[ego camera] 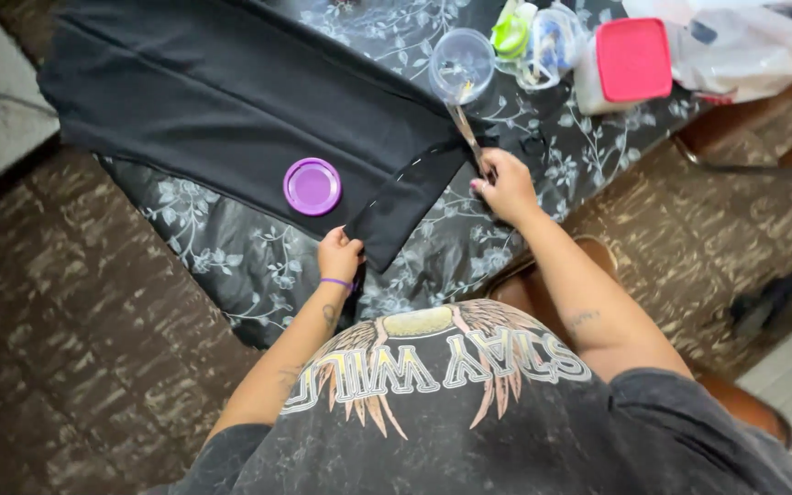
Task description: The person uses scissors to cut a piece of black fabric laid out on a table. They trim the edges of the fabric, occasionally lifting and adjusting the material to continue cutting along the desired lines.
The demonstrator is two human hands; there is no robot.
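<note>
Left hand [337,257] pinches black fabric [231,101] corner | right hand [504,186] grips scissors [466,128] pointing away

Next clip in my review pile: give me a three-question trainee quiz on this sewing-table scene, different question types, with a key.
1. True or false: the left hand pinches the corner of the black fabric.
2. What does the right hand hold? A) scissors B) a ruler C) a pen
3. Fill in: the purple lid lies on the ____.

Key: 1 true; 2 A; 3 black fabric.
</note>
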